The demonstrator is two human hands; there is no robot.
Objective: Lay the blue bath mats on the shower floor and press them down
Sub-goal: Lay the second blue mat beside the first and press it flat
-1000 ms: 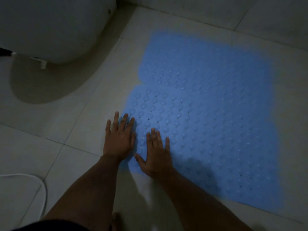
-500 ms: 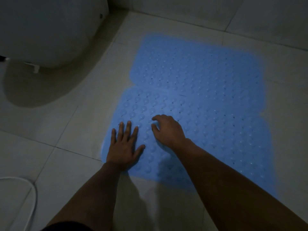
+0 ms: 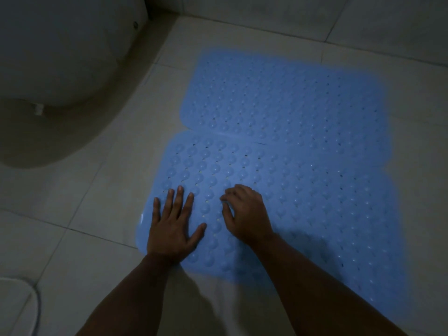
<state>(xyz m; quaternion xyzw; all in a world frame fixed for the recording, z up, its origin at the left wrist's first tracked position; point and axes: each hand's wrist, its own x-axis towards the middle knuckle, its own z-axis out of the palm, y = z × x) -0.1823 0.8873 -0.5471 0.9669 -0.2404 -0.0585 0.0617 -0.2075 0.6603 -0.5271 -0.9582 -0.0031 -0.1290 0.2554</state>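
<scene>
Tiled floor [image 3: 80,209]: hands on mats [image 3: 303,190].

- The scene was dim overall, brightest on the near bath mat [image 3: 278,190] and dark toward the corners.
- Beyond that mat, the far mat's [image 3: 291,98] edges were soft and blurred.
- Left of it, a toilet [image 3: 60,49] cast a broad shadow.

two blue bath mats [image 3: 303,166], bumpy with little holes, lying flat on the tiled floor [image 3: 80,207] just right of the toilet [image 3: 60,57], far mat's near edge meeting the near mat at a seam
</scene>
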